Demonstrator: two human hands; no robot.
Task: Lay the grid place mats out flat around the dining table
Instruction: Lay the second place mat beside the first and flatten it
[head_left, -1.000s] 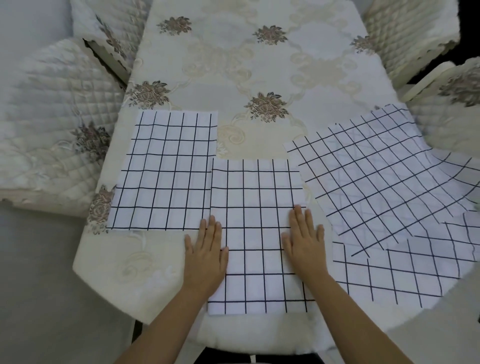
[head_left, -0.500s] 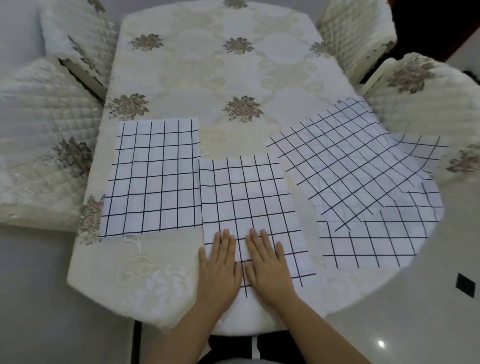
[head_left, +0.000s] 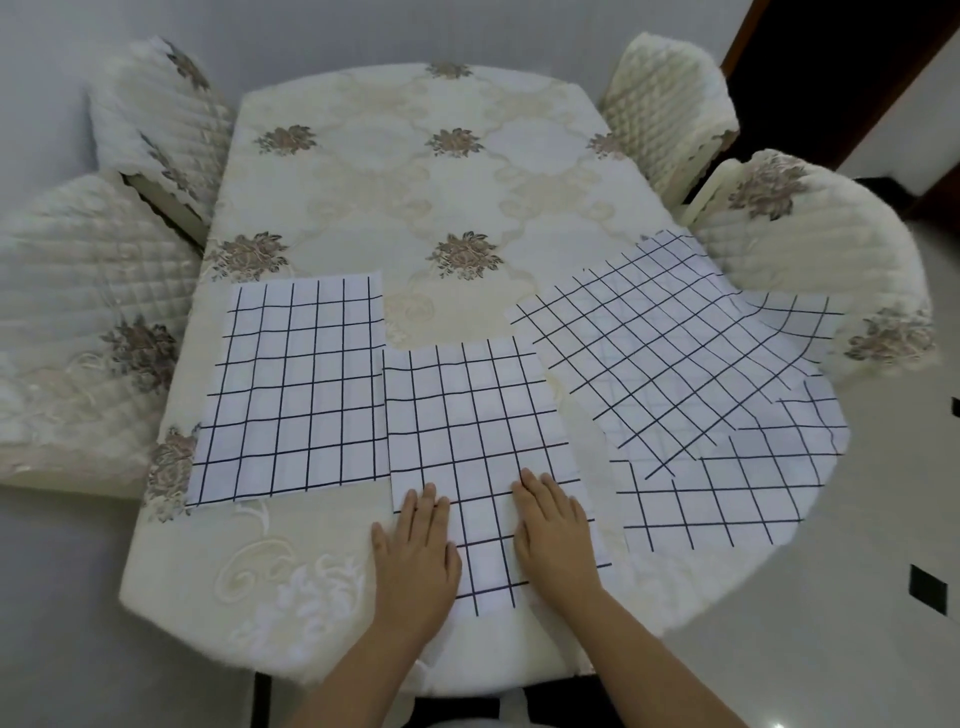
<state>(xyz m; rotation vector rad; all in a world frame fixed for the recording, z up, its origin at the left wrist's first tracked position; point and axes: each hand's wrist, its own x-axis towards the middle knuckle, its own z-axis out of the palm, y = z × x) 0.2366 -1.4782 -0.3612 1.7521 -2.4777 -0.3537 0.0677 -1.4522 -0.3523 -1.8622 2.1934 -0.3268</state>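
Note:
A white place mat with a dark grid (head_left: 467, 415) lies flat at the near middle of the dining table (head_left: 415, 171). My left hand (head_left: 415, 551) presses flat on its near left edge, partly on the tablecloth. My right hand (head_left: 558, 535) presses flat on its near right part. A second grid mat (head_left: 291, 384) lies flat to the left, touching the middle mat's edge. To the right several overlapping grid mats (head_left: 675, 374) lie askew, and their far edges hang over the table's right side.
The table wears a cream cloth with brown flower motifs. Quilted cream chairs stand at the left (head_left: 78, 322), far left (head_left: 156, 119), far right (head_left: 670, 104) and right (head_left: 810, 249). A dark doorway (head_left: 841, 67) is at the far right. Pale floor surrounds the table.
My hands came together on the middle mat's near part, then spread apart again toward its sides. The view pulled back, showing more of the table.

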